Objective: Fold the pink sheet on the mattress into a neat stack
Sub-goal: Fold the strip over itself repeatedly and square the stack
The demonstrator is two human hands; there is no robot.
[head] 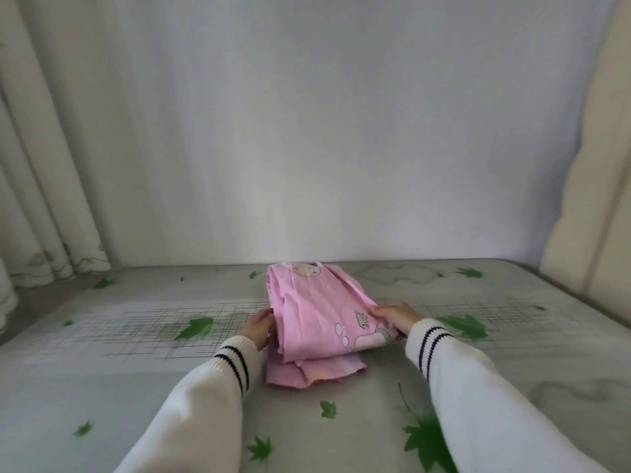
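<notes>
Centrally on the leaf-printed mattress (512,353) lies the pink sheet (317,315), already folded into a thick, narrow bundle. Left hand (257,327) and right hand (396,315) press against its opposite sides, fingers closed onto the fabric, likely squaring the layers.

No words, labels, brand marks or numbers can be read anywhere here; the pink sheet (317,315) carries only cartoon drawings, a round figure near its far end and a spiky shape with bubbles near its near end, with no lettering, and the mattress (341,404) shows only green leaf prints and thin crossed lines, none of which form letters or digits
</notes>
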